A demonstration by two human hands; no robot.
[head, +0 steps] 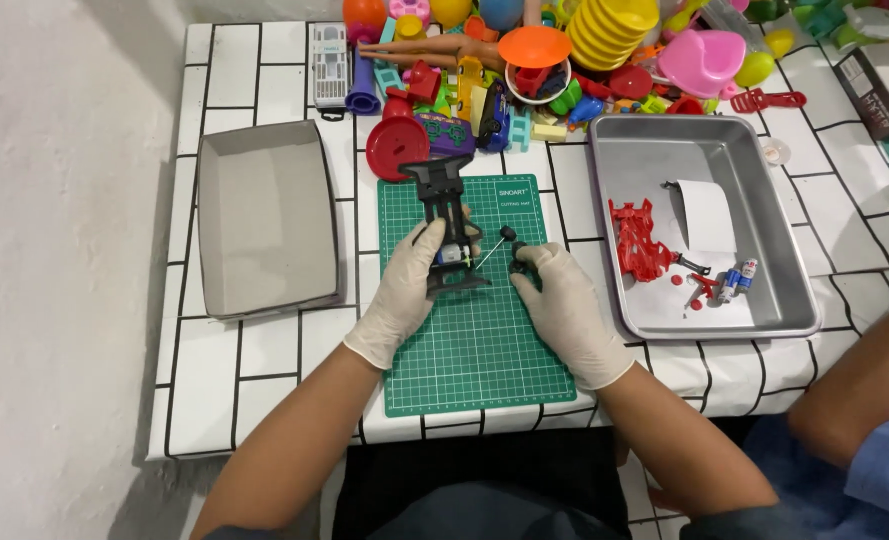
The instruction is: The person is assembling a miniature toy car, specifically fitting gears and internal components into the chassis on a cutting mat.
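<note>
Resting flat: black toy-car chassis (446, 222)

Two gloved hands are over the green cutting mat (474, 350): the left hand (404, 290) and the right hand (564, 305). There is one cutting mat. One black toy car frame (444, 205) lies on it. Two trays sit on the bench (254, 70): one grey cardboard tray (264, 220) and one metal tray (764, 200). In the metal tray lie one red toy car shell (639, 240), one white paper slip (706, 215) and two small batteries (736, 280). One stack of yellow cups (609, 30) stands in the toy pile; the loose toys there are too many and too jumbled to count. One other person's arm (854, 390) shows at the right edge.
</note>
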